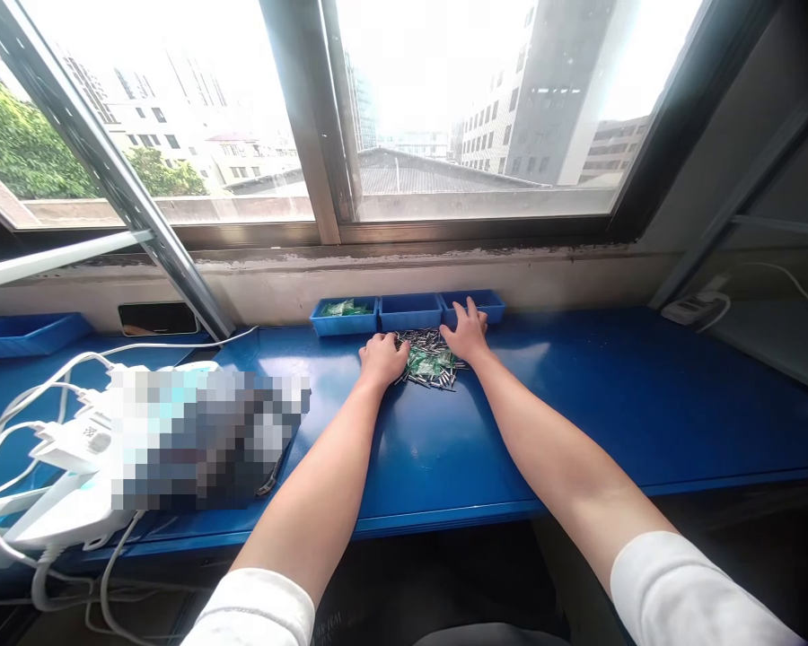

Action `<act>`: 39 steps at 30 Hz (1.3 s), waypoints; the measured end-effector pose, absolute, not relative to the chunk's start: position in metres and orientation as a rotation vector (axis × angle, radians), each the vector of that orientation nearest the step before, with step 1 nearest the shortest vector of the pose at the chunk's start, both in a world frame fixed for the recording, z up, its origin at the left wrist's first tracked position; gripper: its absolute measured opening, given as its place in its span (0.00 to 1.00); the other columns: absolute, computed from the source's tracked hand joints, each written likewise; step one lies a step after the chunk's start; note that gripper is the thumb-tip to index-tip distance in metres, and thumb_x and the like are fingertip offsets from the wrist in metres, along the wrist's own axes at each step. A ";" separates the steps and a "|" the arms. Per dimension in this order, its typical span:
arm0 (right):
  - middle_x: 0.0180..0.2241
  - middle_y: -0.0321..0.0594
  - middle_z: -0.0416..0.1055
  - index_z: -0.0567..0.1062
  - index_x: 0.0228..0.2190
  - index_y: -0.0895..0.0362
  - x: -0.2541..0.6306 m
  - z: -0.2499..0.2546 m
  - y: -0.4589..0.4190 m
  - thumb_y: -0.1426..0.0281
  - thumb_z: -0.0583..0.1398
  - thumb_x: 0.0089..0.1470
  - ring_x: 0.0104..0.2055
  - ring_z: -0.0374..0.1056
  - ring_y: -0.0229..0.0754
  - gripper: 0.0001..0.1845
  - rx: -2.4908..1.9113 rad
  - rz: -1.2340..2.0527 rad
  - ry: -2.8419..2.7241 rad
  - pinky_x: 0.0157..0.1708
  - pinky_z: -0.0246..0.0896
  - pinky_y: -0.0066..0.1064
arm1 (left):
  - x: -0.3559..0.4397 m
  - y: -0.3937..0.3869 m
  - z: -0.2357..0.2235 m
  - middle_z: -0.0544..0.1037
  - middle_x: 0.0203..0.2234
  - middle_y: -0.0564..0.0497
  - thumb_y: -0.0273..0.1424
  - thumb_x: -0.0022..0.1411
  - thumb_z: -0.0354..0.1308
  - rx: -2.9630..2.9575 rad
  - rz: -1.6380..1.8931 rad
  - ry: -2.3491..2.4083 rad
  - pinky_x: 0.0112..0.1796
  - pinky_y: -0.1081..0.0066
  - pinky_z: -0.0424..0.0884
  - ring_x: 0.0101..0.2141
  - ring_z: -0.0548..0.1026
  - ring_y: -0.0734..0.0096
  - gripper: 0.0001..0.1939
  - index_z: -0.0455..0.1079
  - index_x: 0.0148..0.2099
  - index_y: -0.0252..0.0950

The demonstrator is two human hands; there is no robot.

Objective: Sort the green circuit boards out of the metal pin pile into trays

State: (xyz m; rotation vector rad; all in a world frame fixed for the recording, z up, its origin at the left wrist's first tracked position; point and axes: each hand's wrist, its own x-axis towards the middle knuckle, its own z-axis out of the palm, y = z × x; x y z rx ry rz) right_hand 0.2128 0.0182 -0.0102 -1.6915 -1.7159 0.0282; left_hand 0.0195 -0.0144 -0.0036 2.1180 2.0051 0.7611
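A loose pile of small metal pin-like pieces [437, 382] lies on the blue table, with green-and-clear packets [428, 362] among them. My left hand [382, 359] rests against the left edge of this pile, fingers bent and thumb apart. Over the pile's right side is my right hand [468, 336], its fingers spread and reaching up to the front of the right blue bin [495, 308]. Nothing shows in either hand. Beside that bin stand a middle blue bin [410, 314] and a left blue bin [345, 325], the left one holding green-and-clear packets.
To the left lie a white power strip [60, 520] with plugs and cables, and a pixelated dark object [222, 440]. Farther back are a dark phone-like slab [159, 318] and another blue tray [30, 334]. A slanted metal post [175, 260] rises by the window.
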 end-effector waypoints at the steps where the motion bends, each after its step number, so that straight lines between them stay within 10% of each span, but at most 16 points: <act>1: 0.61 0.50 0.47 0.63 0.56 0.58 0.211 -0.009 0.016 0.63 0.58 0.53 0.57 0.47 0.60 0.29 -1.655 0.003 -1.706 0.53 0.50 0.50 | 0.019 -0.014 -0.004 0.72 0.48 0.39 0.43 0.62 0.46 2.124 0.757 2.002 0.51 0.55 0.61 0.52 0.67 0.51 0.21 0.70 0.49 0.38; 16: 0.38 0.44 0.71 0.76 0.39 0.56 0.187 -0.011 0.003 0.62 0.59 0.56 0.43 0.64 0.48 0.13 -1.512 0.201 -2.098 0.45 0.57 0.36 | 0.022 -0.014 -0.008 0.72 0.50 0.40 0.41 0.61 0.48 2.190 0.731 1.987 0.52 0.54 0.58 0.53 0.66 0.52 0.21 0.68 0.52 0.38; 39: 0.34 0.41 0.71 0.76 0.26 0.58 0.184 -0.003 -0.002 0.71 0.63 0.54 0.37 0.67 0.41 0.06 -1.446 0.243 -2.049 0.40 0.58 0.29 | 0.022 -0.016 -0.006 0.73 0.47 0.43 0.40 0.61 0.50 2.232 0.797 1.893 0.51 0.58 0.58 0.50 0.68 0.57 0.16 0.70 0.47 0.38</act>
